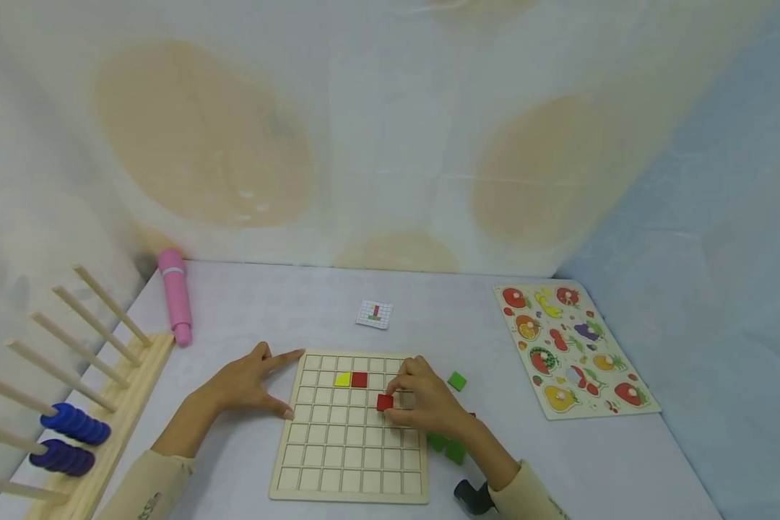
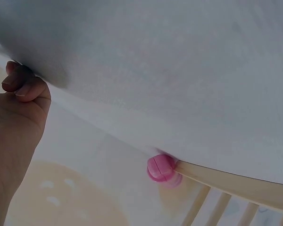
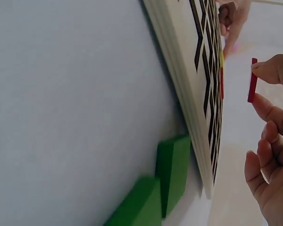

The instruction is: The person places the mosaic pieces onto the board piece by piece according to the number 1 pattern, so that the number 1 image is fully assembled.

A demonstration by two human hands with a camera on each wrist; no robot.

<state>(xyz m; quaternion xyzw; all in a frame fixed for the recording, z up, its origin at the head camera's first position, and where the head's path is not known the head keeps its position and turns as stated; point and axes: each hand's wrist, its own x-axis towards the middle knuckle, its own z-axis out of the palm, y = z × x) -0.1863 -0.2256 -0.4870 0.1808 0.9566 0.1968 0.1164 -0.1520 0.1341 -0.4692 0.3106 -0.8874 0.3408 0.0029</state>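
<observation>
A pale wooden grid board (image 1: pixel 349 498) lies flat on the table. In its upper rows sit a yellow piece with one curved edge (image 1: pixel 342 380) and, beside it, a red square tile (image 1: pixel 359 380). My right hand (image 1: pixel 429 397) pinches another red tile (image 3: pixel 253 80) between thumb and forefinger, over the right half of the board; the right wrist view shows the tile edge-on, raised above the grid. My left hand (image 1: pixel 243 383) spans the board's left side, forefinger at the top corner and thumb at the edge. Its other fingers (image 2: pixel 30 87) are bent in the left wrist view.
Several green tiles (image 1: pixel 456 452) lie by the board's right edge, partly under my right forearm. A small pattern card (image 1: pixel 374 314) rests behind the board. Left stand a pegged wooden rack (image 1: pixel 130 393) with blue rings and a pink cylinder (image 1: pixel 176 296); right lies a fruit puzzle board (image 1: pixel 575 350).
</observation>
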